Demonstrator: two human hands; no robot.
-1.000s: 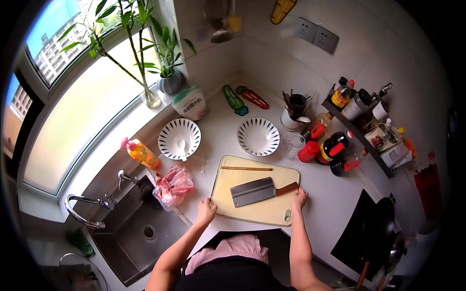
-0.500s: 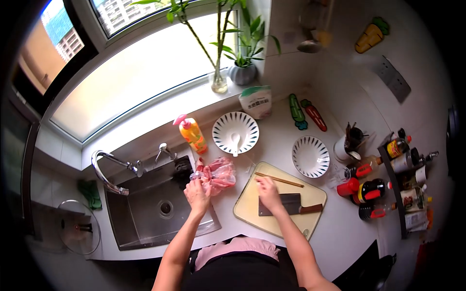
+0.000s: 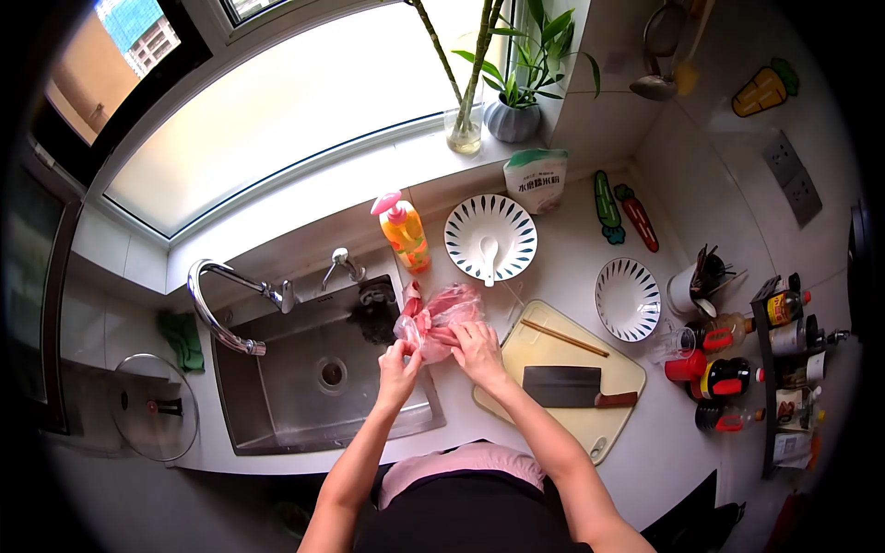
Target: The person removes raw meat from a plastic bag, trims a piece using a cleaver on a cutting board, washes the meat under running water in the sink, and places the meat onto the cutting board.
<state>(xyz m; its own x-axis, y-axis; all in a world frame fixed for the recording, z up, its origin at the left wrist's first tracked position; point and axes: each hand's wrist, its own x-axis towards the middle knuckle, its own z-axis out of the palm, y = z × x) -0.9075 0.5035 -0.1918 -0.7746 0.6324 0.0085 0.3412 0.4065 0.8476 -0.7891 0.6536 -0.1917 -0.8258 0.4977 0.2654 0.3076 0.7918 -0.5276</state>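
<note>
At the far left a glass lid [image 3: 129,410] stands beside the steel sink [image 3: 281,392], whose curved faucet [image 3: 205,304] rises at its back left corner. By the sink's right rim, the left hand [image 3: 398,370] pinches the near left edge of a crumpled pinkish plastic bag [image 3: 454,306] on the counter [image 3: 678,461]. The right hand [image 3: 479,353] lays its fingers over the bag's near right side; whether they grip it, I cannot tell. Behind the bag stands a pump bottle [image 3: 406,241]; then come a bowl [image 3: 464,235] with a white spoon [image 3: 489,258], and a cutting board [image 3: 616,367] carrying chopsticks [image 3: 567,338] and a cleaver [image 3: 562,387].
</note>
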